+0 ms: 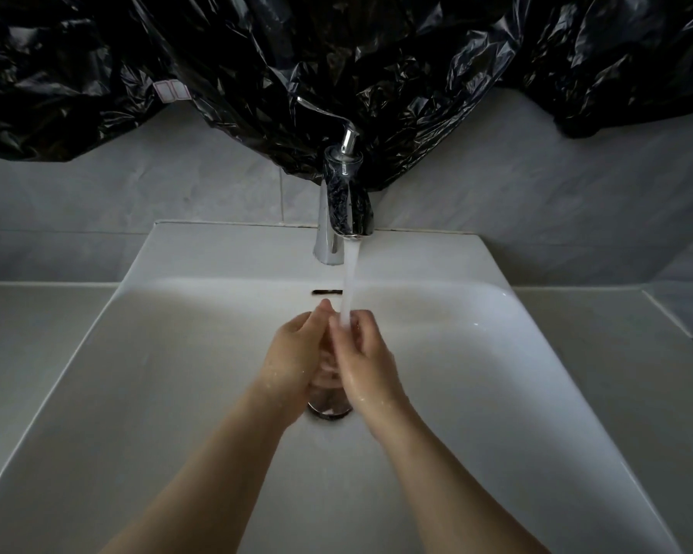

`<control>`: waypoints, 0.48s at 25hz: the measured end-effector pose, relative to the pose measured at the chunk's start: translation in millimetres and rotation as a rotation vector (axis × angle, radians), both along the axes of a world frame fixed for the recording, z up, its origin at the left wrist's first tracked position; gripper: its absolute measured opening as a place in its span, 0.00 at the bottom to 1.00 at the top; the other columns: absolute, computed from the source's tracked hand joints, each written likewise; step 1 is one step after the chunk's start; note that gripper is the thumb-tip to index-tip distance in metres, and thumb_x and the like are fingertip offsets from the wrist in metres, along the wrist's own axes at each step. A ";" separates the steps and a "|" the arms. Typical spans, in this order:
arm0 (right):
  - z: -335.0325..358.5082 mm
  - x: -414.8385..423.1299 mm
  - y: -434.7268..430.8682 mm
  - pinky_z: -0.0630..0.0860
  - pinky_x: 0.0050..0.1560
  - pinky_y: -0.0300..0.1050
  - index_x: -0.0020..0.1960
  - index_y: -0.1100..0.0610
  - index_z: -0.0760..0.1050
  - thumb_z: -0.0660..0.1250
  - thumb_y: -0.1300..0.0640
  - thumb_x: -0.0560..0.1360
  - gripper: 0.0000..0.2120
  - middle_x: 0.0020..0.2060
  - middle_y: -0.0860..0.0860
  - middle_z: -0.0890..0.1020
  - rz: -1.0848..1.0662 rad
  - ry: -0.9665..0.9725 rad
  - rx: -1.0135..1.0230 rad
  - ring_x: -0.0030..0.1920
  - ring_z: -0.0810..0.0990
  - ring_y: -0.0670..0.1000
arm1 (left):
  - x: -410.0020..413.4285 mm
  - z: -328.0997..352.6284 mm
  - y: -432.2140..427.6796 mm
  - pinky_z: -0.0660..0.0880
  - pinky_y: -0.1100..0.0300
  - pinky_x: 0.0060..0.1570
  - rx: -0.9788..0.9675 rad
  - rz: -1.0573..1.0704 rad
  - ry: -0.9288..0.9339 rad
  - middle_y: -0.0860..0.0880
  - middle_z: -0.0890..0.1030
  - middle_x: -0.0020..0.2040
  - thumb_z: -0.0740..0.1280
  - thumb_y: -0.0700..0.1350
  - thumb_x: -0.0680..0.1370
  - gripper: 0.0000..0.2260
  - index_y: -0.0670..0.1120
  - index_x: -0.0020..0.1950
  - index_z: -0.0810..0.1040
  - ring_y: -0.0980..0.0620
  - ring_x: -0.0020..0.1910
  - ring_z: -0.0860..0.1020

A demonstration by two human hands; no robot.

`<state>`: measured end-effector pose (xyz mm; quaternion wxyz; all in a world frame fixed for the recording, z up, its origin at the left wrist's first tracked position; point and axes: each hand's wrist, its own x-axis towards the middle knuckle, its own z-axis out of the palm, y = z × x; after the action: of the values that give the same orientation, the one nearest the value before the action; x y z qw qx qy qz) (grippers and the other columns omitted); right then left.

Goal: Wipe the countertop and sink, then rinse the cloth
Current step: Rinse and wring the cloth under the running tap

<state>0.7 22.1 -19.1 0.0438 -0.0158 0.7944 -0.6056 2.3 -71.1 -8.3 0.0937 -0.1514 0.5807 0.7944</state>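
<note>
My left hand (297,345) and my right hand (367,353) are pressed palm to palm over the middle of the white sink (137,353). Both are wet, with fingers extended. A stream of water (351,281) falls from the chrome faucet (339,209) onto the fingers of my right hand. No cloth shows in either hand or anywhere in view. The metal drain (329,409) lies just below my wrists, partly hidden by them.
Pale countertop runs to the left (25,333) and right (617,333) of the basin. An overflow slot (327,292) sits in the back wall of the basin. Crumpled black plastic sheeting (337,74) hangs over the grey tiled wall and behind the faucet handle.
</note>
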 end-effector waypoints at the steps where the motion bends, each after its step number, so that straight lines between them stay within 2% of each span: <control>1: 0.2 1.1 1.0 0.76 0.43 0.46 0.41 0.48 0.71 0.58 0.41 0.77 0.12 0.37 0.46 0.79 -0.013 0.028 0.076 0.41 0.79 0.50 | 0.7 -0.8 1.8 0.66 0.67 0.21 -0.053 0.021 -0.017 0.49 0.75 0.24 0.55 0.50 0.82 0.18 0.41 0.43 0.77 0.54 0.20 0.72; 3: 0.2 -2.4 3.3 0.68 0.42 0.42 0.43 0.51 0.73 0.55 0.43 0.79 0.14 0.40 0.47 0.77 -0.077 0.126 0.251 0.43 0.75 0.52 | 2.8 2.3 7.1 0.65 0.64 0.25 0.009 0.010 -0.025 0.49 0.76 0.26 0.55 0.48 0.82 0.13 0.42 0.46 0.74 0.53 0.22 0.71; 4: 1.3 -5.4 4.6 0.66 0.41 0.41 0.43 0.51 0.71 0.57 0.46 0.79 0.11 0.40 0.49 0.77 -0.117 0.141 0.203 0.44 0.74 0.53 | 5.2 3.1 8.7 0.64 0.63 0.26 0.047 -0.002 -0.006 0.49 0.75 0.26 0.55 0.45 0.82 0.09 0.42 0.49 0.72 0.52 0.22 0.71; 6: 1.1 -5.6 2.1 0.71 0.42 0.42 0.45 0.45 0.67 0.62 0.51 0.77 0.04 0.44 0.54 0.78 -0.101 0.115 0.000 0.45 0.77 0.54 | 4.4 3.5 14.8 0.67 0.61 0.27 -0.023 -0.007 0.004 0.48 0.77 0.30 0.53 0.43 0.82 0.09 0.43 0.50 0.71 0.52 0.25 0.74; 7: 0.6 -3.9 -0.7 0.74 0.42 0.40 0.47 0.43 0.66 0.65 0.52 0.75 0.08 0.45 0.54 0.78 -0.063 0.114 -0.050 0.46 0.78 0.54 | 3.9 3.2 19.4 0.72 0.61 0.30 -0.079 -0.055 -0.002 0.47 0.78 0.35 0.51 0.45 0.82 0.11 0.44 0.50 0.72 0.52 0.30 0.77; 8: 0.0 -1.9 -2.9 0.74 0.40 0.37 0.47 0.43 0.66 0.66 0.52 0.75 0.09 0.44 0.52 0.78 -0.039 0.106 -0.041 0.44 0.79 0.52 | 3.9 5.4 21.2 0.75 0.62 0.36 -0.036 0.047 -0.056 0.48 0.78 0.41 0.51 0.46 0.82 0.11 0.46 0.53 0.73 0.54 0.36 0.79; 9: 0.6 -0.1 -2.2 0.73 0.37 0.32 0.46 0.45 0.67 0.66 0.51 0.75 0.07 0.41 0.48 0.77 -0.059 0.098 -0.032 0.41 0.78 0.48 | 4.8 5.0 24.4 0.76 0.64 0.37 -0.087 0.112 -0.059 0.46 0.78 0.44 0.52 0.46 0.82 0.12 0.44 0.55 0.73 0.55 0.38 0.80; 10: 3.3 -0.2 -1.3 0.71 0.34 0.29 0.43 0.48 0.69 0.65 0.49 0.76 0.06 0.38 0.46 0.77 -0.099 0.084 0.001 0.38 0.77 0.45 | 7.2 4.2 25.0 0.75 0.65 0.32 -0.119 0.131 -0.027 0.44 0.78 0.39 0.53 0.46 0.82 0.13 0.42 0.50 0.74 0.54 0.33 0.80; 11: 4.5 -1.1 0.2 0.72 0.34 0.30 0.40 0.51 0.70 0.63 0.47 0.77 0.10 0.36 0.46 0.78 -0.141 0.068 0.028 0.37 0.78 0.45 | 8.9 6.4 24.4 0.72 0.66 0.25 -0.162 0.096 0.053 0.44 0.78 0.32 0.54 0.47 0.82 0.15 0.40 0.44 0.75 0.54 0.26 0.78; 12: 5.6 -3.3 2.7 0.74 0.38 0.35 0.38 0.53 0.72 0.61 0.46 0.78 0.14 0.35 0.47 0.79 -0.170 0.039 0.047 0.38 0.79 0.48 | 8.1 6.8 22.4 0.71 0.67 0.22 -0.231 0.106 0.040 0.46 0.78 0.27 0.55 0.48 0.81 0.18 0.40 0.39 0.75 0.54 0.22 0.77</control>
<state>-2.6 24.8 -13.5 -0.0227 0.0409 0.8076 -0.5879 10.4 -48.7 -1.6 0.0219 -0.1757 0.6611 0.7291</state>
